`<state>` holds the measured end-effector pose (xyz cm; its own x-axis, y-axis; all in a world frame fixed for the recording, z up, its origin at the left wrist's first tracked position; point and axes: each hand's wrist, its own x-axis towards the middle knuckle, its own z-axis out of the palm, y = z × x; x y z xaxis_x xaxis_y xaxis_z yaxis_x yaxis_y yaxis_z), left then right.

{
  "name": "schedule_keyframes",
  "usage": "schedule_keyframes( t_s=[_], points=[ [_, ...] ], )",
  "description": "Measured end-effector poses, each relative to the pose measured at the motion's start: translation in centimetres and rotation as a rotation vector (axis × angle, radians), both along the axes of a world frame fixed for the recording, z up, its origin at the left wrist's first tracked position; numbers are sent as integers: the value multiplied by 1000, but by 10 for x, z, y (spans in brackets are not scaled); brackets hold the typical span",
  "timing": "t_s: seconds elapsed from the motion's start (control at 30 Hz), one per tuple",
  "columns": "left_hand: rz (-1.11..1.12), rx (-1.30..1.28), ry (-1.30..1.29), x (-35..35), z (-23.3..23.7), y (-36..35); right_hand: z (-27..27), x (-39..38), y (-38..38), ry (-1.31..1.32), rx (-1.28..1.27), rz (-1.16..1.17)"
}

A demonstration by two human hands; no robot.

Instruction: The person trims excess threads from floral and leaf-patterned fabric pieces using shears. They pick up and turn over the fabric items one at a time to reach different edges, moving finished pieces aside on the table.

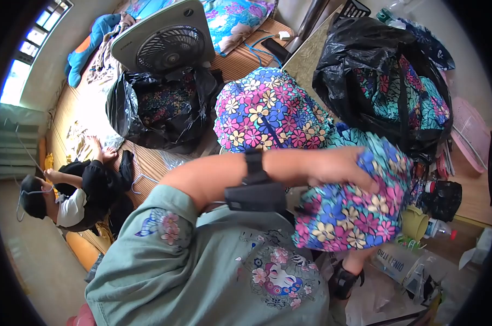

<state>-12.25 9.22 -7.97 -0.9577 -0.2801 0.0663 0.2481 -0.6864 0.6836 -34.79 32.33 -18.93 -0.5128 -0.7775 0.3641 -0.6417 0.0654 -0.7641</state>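
Note:
My left hand (346,167), with a black strapped device (255,190) on its wrist, reaches across to the right. Its fingers are closed on a floral cloth (355,217) patterned in pink, blue and cream flowers with a teal edge. Beneath that cloth comes my right wrist with a black band (345,281); the cloth covers the right hand, so its fingers are hidden. Just beyond my left forearm, a bulging floral bundle (262,111) of the same pattern rests, with a dark strip across it.
A black plastic bag (360,43) with floral fabric stands at upper right, another black bag (129,119) at upper left. Behind is a box fan (172,49). A person (75,195) sits at the left near a wire hanger (142,182). At right lie a pink basket (471,136) and a bottle (439,229).

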Motion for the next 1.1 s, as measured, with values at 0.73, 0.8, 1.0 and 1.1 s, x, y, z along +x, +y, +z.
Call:
schedule_keyframes(
  t_s=[0.73, 0.8, 1.0, 1.1],
  points=[
    [832, -1334, -1104, 163, -49, -129, 25, 30, -15, -242, 163, -29],
    [877, -1424, -970, 141, -38, -123, 21, 17, -3, -195, 210, -133],
    [422, -1387, -496, 44, 10, -50, 7, 3, 1, 0, 169, -178],
    [97, -1570, -158, -5, -22, -11, 26, 14, -7, 23, 480, -255]
  ],
)
